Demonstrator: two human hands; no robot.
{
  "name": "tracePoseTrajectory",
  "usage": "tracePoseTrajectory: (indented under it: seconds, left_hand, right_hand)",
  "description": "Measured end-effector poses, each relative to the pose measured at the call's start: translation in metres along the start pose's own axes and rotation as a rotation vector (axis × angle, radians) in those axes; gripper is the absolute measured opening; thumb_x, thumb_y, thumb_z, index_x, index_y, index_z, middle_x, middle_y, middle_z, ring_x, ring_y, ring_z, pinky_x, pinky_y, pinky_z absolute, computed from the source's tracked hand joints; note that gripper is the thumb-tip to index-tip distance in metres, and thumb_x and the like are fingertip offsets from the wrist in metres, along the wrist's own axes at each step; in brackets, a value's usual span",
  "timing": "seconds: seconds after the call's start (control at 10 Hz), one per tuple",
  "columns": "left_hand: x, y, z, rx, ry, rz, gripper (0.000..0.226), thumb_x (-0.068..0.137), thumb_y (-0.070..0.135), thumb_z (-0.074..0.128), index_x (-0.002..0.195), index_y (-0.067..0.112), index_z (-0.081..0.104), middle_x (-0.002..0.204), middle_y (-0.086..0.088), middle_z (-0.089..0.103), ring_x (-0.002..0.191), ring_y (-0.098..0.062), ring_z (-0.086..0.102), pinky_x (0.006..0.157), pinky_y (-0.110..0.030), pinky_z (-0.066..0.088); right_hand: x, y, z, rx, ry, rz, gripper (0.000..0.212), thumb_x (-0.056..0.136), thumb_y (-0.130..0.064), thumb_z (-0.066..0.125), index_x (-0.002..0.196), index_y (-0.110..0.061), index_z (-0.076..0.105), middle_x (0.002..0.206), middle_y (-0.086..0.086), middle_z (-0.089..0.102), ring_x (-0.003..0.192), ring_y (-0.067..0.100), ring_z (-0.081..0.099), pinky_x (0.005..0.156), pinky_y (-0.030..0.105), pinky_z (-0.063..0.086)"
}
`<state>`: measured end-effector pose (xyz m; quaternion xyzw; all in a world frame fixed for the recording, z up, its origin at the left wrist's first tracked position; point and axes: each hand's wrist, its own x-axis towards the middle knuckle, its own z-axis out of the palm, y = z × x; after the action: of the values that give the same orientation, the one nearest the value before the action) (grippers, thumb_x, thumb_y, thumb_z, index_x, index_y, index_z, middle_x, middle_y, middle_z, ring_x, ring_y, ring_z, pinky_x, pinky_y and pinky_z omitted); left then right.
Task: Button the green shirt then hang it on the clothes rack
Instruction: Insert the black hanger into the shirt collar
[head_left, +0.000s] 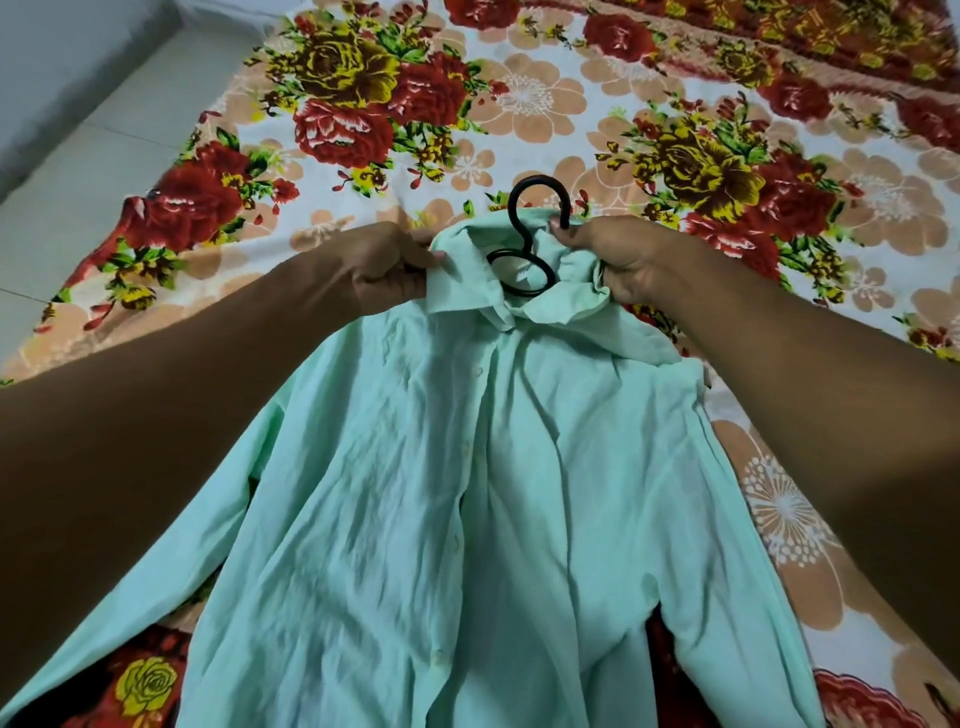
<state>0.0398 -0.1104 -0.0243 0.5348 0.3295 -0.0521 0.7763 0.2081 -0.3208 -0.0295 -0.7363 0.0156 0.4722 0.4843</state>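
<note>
Head view shows the green shirt (467, 493) spread front-up on the floral bedsheet (519, 104), placket seemingly buttoned, a black hanger (524, 249) in its collar, left hand (389, 270) and right hand (618, 254) gripping either shoulder, with hanging left.

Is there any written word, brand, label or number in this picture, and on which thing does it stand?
None can be read.
Green shirt: no label or print shows.
Black hanger: no marking shows.
Floral bedsheet: a flower pattern only, no letters.
</note>
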Motion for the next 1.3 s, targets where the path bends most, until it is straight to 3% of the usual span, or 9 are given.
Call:
tracePoseTrajectory:
  seconds: [0.1,0.4,0.5,0.6,0.7,0.9,1.0,1.1,1.3]
  left_hand:
    - [-0.013,-0.004,0.006,0.046,-0.016,0.041,0.032,0.102,-0.008,0.040,0.086,0.015,0.056,0.057,0.009,0.072,0.060,-0.006,0.071,0.079,-0.031,0.059]
    - [-0.001,-0.015,0.017,-0.238,0.145,-0.021,0.033,0.102,-0.006,0.032,0.094,0.015,0.056,0.097,-0.008,0.065,0.085,-0.025,0.065,0.071,-0.036,0.058]
    - [-0.004,-0.014,0.024,-0.036,0.121,-0.078,0.016,0.100,0.023,0.052,0.091,0.014,0.061,0.092,-0.007,0.067,0.079,-0.024,0.066,0.069,-0.033,0.059]
    - [-0.002,-0.013,0.027,0.231,0.194,-0.034,0.043,0.094,0.046,0.064,0.114,0.009,0.069,0.110,-0.007,0.074,0.091,-0.024,0.072,0.079,-0.041,0.062]
    - [-0.005,-0.011,0.032,0.271,0.249,-0.018,0.055,0.083,0.059,0.072,0.114,0.014,0.070,0.109,-0.007,0.076,0.096,-0.026,0.075,0.086,-0.047,0.062]
    - [0.002,-0.018,0.031,0.228,0.287,0.020,0.024,0.092,0.038,0.072,0.089,0.014,0.071,0.111,-0.016,0.073,0.105,-0.033,0.071,0.095,-0.054,0.058]
    - [0.002,-0.016,0.039,0.200,0.297,0.031,0.023,0.097,0.035,0.067,0.094,0.012,0.069,0.110,-0.015,0.069,0.108,-0.033,0.069,0.096,-0.052,0.057]
    - [0.003,-0.016,0.046,0.184,0.327,0.051,0.021,0.099,0.033,0.065,0.094,0.013,0.065,0.100,-0.011,0.065,0.099,-0.029,0.067,0.095,-0.045,0.057]
    - [0.005,-0.019,0.053,0.146,0.364,0.076,0.025,0.101,0.033,0.063,0.081,0.017,0.060,0.092,-0.006,0.062,0.092,-0.024,0.063,0.086,-0.038,0.055]
  right_hand:
    - [-0.037,-0.009,0.017,0.031,0.042,-0.029,0.016,0.101,-0.026,0.061,0.101,-0.013,0.071,0.104,0.009,0.074,0.093,0.027,0.070,0.097,0.048,0.056]
    - [-0.017,-0.005,0.011,0.019,0.018,-0.010,0.022,0.097,-0.026,0.058,0.104,-0.010,0.072,0.094,0.012,0.072,0.077,0.025,0.066,0.092,0.042,0.056]
    - [-0.017,-0.002,0.006,-0.065,0.004,0.030,0.017,0.089,-0.023,0.061,0.079,-0.012,0.069,0.077,0.008,0.061,0.059,0.019,0.055,0.060,0.030,0.048]
    - [-0.024,0.000,0.007,-0.141,0.009,0.011,0.036,0.097,-0.027,0.061,0.063,-0.016,0.068,0.063,0.001,0.059,0.050,0.013,0.051,0.047,0.023,0.045]
    - [-0.027,0.003,0.002,-0.209,0.176,-0.111,0.030,0.088,-0.041,0.075,0.084,-0.011,0.076,0.089,0.008,0.076,0.083,0.025,0.070,0.076,0.035,0.060]
    - [-0.057,0.030,-0.003,-0.372,0.509,-0.237,0.058,0.071,-0.073,0.075,0.077,-0.017,0.058,0.074,0.001,0.057,0.065,0.018,0.051,0.057,0.029,0.039]
    - [-0.075,0.050,0.011,-0.339,0.550,-0.228,0.058,0.070,-0.070,0.078,0.079,-0.019,0.051,0.079,0.000,0.058,0.069,0.020,0.053,0.058,0.033,0.043]
    - [-0.084,0.057,0.022,-0.341,0.683,-0.285,0.037,0.083,-0.034,0.080,0.082,0.001,0.068,0.087,0.012,0.073,0.079,0.034,0.069,0.077,0.049,0.061]
    - [-0.091,0.055,0.032,0.151,0.653,-0.325,0.013,0.096,-0.013,0.067,0.105,-0.010,0.075,0.105,0.000,0.074,0.096,0.020,0.070,0.091,0.039,0.060]
